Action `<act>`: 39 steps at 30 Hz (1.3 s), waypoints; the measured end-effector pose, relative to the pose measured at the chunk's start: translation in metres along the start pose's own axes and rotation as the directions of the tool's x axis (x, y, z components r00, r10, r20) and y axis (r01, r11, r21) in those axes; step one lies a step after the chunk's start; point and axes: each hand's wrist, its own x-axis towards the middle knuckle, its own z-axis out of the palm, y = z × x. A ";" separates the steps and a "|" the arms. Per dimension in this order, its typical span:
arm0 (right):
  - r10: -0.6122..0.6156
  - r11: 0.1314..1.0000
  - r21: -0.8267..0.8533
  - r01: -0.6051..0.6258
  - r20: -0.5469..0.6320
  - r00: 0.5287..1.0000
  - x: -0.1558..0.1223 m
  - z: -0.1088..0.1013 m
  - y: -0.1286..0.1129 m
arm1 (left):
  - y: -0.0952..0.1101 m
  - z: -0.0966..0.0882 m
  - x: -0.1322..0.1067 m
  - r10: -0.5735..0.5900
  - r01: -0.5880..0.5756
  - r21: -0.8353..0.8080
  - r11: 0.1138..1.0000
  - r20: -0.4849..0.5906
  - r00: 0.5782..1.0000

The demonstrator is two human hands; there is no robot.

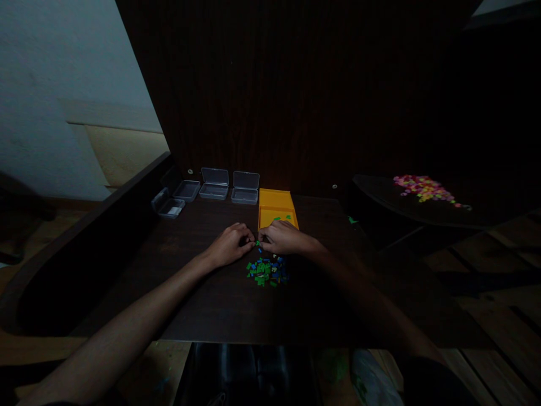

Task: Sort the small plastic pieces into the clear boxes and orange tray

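Over the dark tabletop, my left hand and my right hand meet with fingertips pinched at a small green toy brick. Both hands are closed, and the brick shows only partly between them. Just below lies a loose pile of small green and blue bricks, with a few pale pieces among them. Behind my right hand stands an open yellow box with a couple of green bricks in its near half. My right hand covers part of the box's front edge.
Several clear plastic cases with raised lids stand at the back left, one clear case beside the yellow box. A dark raised side panel borders the left. Colourful small pieces are heaped on a dark surface at the right.
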 end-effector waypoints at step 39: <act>0.077 0.997 0.022 -0.076 -0.036 0.996 0.006 0.015 -0.003 | 0.000 -0.001 0.000 -0.027 0.027 -0.002 1.000 -0.026 0.999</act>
